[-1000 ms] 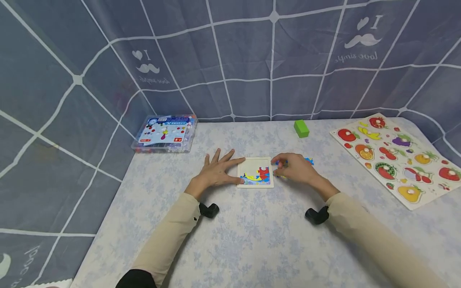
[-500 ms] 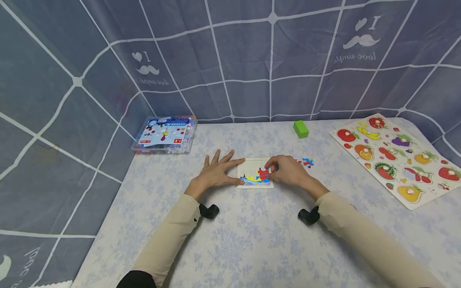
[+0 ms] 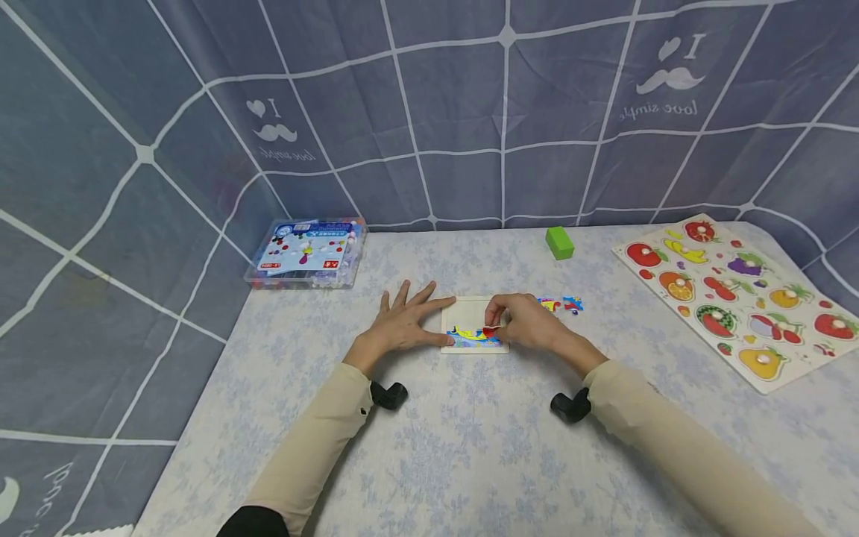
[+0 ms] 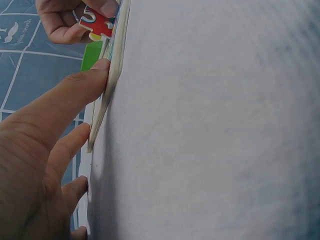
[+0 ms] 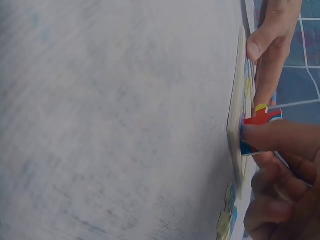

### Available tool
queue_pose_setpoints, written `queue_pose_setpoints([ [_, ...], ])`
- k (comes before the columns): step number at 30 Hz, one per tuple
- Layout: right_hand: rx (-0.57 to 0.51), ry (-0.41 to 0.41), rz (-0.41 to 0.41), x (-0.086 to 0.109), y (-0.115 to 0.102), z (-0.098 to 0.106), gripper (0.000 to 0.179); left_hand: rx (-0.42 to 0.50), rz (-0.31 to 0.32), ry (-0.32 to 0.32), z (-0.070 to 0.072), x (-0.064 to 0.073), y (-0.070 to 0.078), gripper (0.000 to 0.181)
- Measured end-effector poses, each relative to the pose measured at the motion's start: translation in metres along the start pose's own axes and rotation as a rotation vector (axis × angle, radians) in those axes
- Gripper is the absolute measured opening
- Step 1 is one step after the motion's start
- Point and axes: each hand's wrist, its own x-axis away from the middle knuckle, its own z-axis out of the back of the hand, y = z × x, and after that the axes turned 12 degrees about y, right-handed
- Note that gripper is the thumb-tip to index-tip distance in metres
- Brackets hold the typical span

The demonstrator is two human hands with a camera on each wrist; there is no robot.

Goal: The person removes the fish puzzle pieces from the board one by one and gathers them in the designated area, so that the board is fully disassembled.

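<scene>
A small pale puzzle tray lies on the table, with a blue and yellow assembled strip along its near side. My left hand has its fingers spread; thumb and index finger rest on the tray's left corners. Over the tray's right part, my right hand pinches a red puzzle piece between thumb and fingers. That piece stands tilted up from the tray in both wrist views, its lower edge at the strip. Right fingers cover part of the tray's right side.
Loose puzzle pieces lie right of the tray, partly behind the right hand. A green block sits farther back. At the right is a fruit peg board; at the back left, a clear plastic box. A grid-patterned curtain borders the table's back.
My right hand has moved left from beside the tray to over it. The red piece, flat in the tray before, is now pinched and tilted up. The left hand has stayed put.
</scene>
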Motion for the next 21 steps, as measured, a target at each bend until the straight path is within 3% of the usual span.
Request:
queue_pose_setpoints([
  [7, 0.009, -0.021, -0.008, -0.0004, -0.0016, 0.0003, 0.01, -0.008, -0.005, 0.001, -0.0002, 0.0001, -0.0002, 0.085],
  [13, 0.029, 0.05, -0.004, -0.0006, -0.002, 0.0016, 0.015, -0.008, -0.002, 0.0, -0.0004, -0.0004, -0.0007, 0.085],
  [21, -0.033, 0.12, -0.08, 0.002, 0.0013, 0.0098, 0.017, 0.002, 0.002, 0.002, -0.0009, -0.0013, -0.0011, 0.084],
])
